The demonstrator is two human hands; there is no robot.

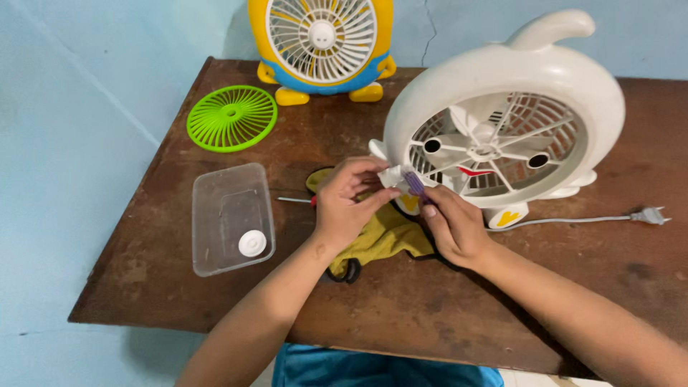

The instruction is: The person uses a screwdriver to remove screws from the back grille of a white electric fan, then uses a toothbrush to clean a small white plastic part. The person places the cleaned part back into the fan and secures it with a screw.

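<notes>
My left hand point(345, 203) pinches a small white piece point(393, 176) at the lower left edge of a white desk fan point(502, 122) that stands on the brown wooden table point(444, 301). My right hand point(453, 226) holds a small purple brush-like tool point(414, 183) against that white piece. The fan's front grille is off and its blades show. A yellow cloth point(380, 238) lies under both hands.
A clear plastic tub point(228, 215) with a white round cap point(252, 244) sits at the left. A green round grille point(232, 117) lies behind it. A yellow and blue fan point(322, 43) stands at the back. A red-handled screwdriver point(297, 201) and a white power plug point(648, 215) lie on the table.
</notes>
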